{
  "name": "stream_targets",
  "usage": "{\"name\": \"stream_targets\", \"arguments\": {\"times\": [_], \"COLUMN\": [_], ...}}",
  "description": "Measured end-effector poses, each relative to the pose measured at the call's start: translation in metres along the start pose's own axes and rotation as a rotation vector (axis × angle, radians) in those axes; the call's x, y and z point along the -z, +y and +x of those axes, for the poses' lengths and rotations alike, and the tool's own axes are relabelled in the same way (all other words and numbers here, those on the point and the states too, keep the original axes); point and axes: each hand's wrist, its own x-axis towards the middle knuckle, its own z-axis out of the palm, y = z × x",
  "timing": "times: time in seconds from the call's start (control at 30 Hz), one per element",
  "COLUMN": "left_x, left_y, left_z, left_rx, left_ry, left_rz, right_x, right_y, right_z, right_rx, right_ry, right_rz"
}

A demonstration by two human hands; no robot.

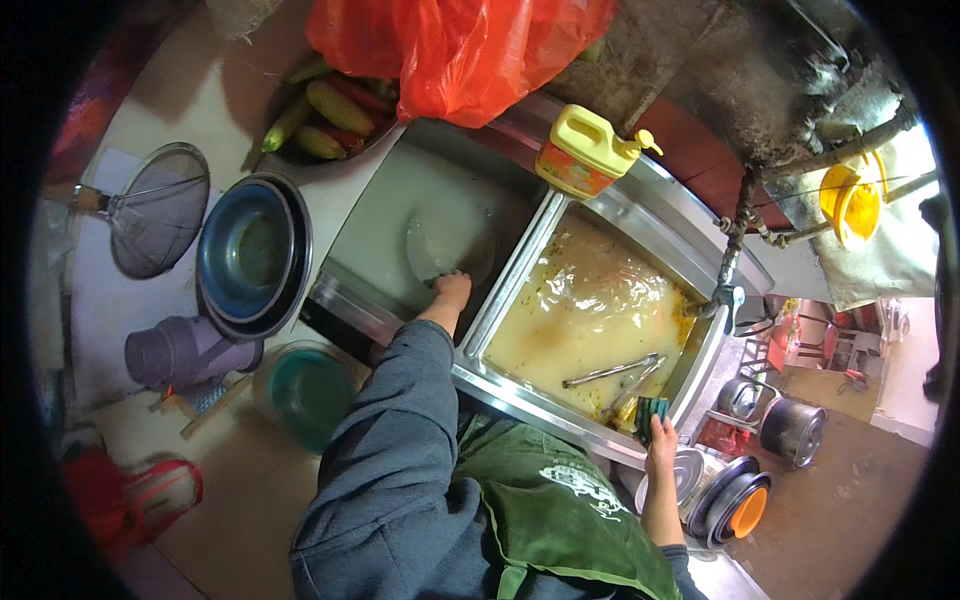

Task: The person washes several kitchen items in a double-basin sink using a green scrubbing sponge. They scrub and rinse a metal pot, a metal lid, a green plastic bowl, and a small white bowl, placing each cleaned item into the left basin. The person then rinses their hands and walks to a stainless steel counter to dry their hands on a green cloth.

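Observation:
In the sink's left basin [360, 296], cloudy water covers a round bowl [450, 244]. My left hand [452, 289] grips that bowl at its near rim, fingertips partly hidden. At the near right corner of the right basin, my right hand [661, 442] holds a green striped scouring pad or cloth [651, 418]. Yellowish water with food scraps fills the right basin [480, 366]. A metal utensil [609, 370] and a whisk-like tool [628, 401] lie partly in it, close to the pad. A yellow pump jug [589, 150] stands at the divider's far end.
Left of the sink are nested basins [251, 251], a mesh strainer [161, 210], a purple thermos or jug [184, 352] and a green tub [311, 394]. A red plastic bag [465, 60] hangs beside a bowl of vegetables [337, 109]. A tap [726, 300] borders the right basin; stacked pans [724, 499] stand at right.

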Motion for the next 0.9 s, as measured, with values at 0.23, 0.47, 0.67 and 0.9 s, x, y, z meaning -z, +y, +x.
{"name": "stream_targets", "arguments": {"times": [0.23,0.47,0.67,0.9], "left_x": [-0.024,0.048,0.175,0.309], "left_y": [-0.024,-0.024,-0.067,-0.118], "left_z": [0.033,-0.038,-0.090,-0.210], "left_rx": [0.047,-0.132,0.070,-0.143], "left_ry": [0.153,0.444,0.743,0.690], "left_rz": [0.098,-0.213,-0.862,-1.152], "right_x": [-0.016,-0.030,-0.072,-0.108], "right_y": [-0.002,-0.016,-0.047,-0.074], "right_z": [-0.036,-0.018,0.004,0.013], "right_rx": [-0.026,0.022,0.094,0.127], "right_ry": [-0.005,-0.016,-0.220,-0.315], "right_rz": [-0.047,-0.103,-0.130,-0.147]}}
